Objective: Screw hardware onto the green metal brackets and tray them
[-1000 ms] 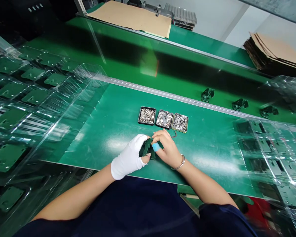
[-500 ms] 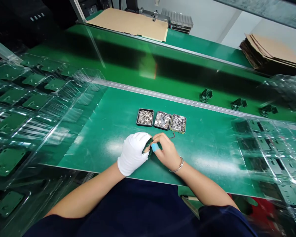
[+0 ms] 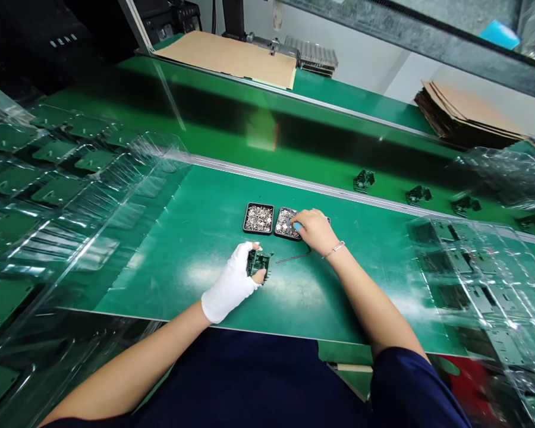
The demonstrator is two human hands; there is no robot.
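Observation:
In a white glove with bare fingertips, my left hand (image 3: 234,278) grips a small green circuit board (image 3: 261,263) above the green table. The board stands partly out between thumb and fingers, with pins along its edge. My right hand (image 3: 317,230), with blue tape on a finger, reaches down at the middle tray of small metal parts (image 3: 285,223). Its fingers are drawn together at the parts; anything between them is hidden. A third tray is mostly covered by this hand. To the left stands another tray of small metal parts (image 3: 258,218). A thin bent rod, like a hex key (image 3: 293,257), lies in front.
Clear plastic blister trays (image 3: 93,193) with green boards are stacked at left, more blister trays (image 3: 477,279) at right. Several dark board assemblies (image 3: 364,180) stand beyond the metal rail (image 3: 276,180). Cardboard sheets (image 3: 468,116) lie on the back shelf.
My right hand has left the board and moved forward and right to the middle tray. My left hand has drawn slightly left, turning the board into view. The bent rod shows more fully.

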